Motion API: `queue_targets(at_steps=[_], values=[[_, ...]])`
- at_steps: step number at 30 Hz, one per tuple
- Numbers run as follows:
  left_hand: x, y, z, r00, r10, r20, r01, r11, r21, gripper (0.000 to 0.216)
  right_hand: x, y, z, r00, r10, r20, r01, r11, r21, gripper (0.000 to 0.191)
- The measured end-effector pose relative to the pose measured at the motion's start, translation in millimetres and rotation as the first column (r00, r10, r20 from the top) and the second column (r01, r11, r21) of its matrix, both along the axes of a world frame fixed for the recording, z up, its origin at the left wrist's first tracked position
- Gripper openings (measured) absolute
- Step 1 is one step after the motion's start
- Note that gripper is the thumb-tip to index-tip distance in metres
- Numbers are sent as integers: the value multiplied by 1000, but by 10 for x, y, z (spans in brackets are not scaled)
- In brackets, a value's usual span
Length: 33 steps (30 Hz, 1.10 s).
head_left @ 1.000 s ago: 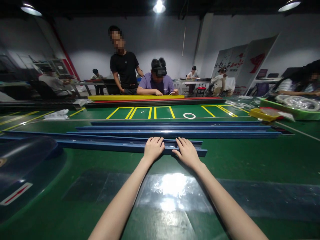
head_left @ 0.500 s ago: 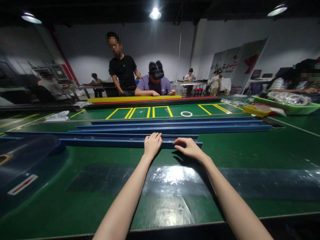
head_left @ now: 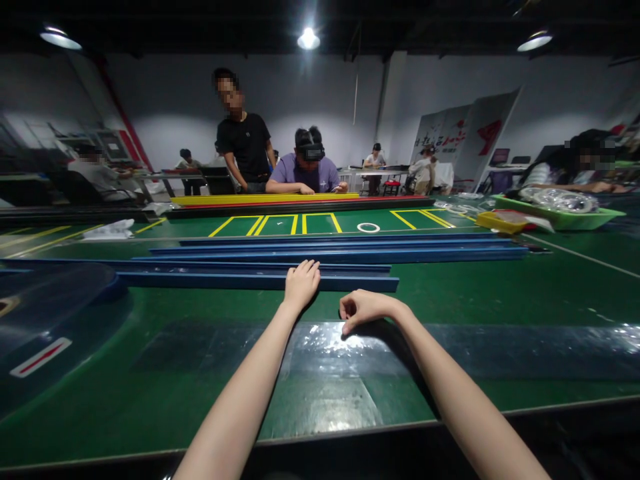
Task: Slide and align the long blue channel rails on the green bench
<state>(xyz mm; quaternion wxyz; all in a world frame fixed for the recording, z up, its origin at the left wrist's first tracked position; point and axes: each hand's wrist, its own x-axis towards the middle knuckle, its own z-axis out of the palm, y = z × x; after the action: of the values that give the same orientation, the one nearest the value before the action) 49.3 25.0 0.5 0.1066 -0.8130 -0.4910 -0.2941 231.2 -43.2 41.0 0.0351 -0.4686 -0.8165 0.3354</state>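
Note:
My left hand [head_left: 301, 284] lies flat, fingers stretched out, on the nearest long blue rail [head_left: 225, 275] on the green table [head_left: 500, 300]. My right hand [head_left: 364, 309] is off the rail and hovers low over the table just in front of it, with fingers curled in a pinch; what it holds, if anything, I cannot make out. More blue rails [head_left: 350, 252] lie parallel just behind the first one.
A clear plastic sheet [head_left: 450, 353] lies on the table near me. A white ring [head_left: 369, 228] sits further back. Yellow, red and black strips [head_left: 280, 199] lie at the far side, where two people work. A green tray [head_left: 565, 215] and a yellow tray [head_left: 500, 221] stand at right.
My right hand has come off the blue rail, drawn back toward me and curled its fingers. My left hand has stayed on the rail. The view has tilted up a little.

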Motion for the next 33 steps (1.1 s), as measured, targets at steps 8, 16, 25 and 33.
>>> queue_targets(at_steps=[8,16,25,33], values=[[5,-28,16,1000,13,2,-13,1000,-22,37,-82,-52,51,989,15,146,-21,999,41,43],[1,-37,39,1000,17,-3,-17,998,-56,36,-95,-21,12,994,-15,105,17,1000,-17,28],[-8,-126,100,1000,-15,4,16,997,-69,27,-51,52,-102,999,-15,-41,15,1000,9,11],[44,-231,176,976,-163,-147,173,983,55,19,-59,67,-149,985,-166,55,108,824,556,11]])
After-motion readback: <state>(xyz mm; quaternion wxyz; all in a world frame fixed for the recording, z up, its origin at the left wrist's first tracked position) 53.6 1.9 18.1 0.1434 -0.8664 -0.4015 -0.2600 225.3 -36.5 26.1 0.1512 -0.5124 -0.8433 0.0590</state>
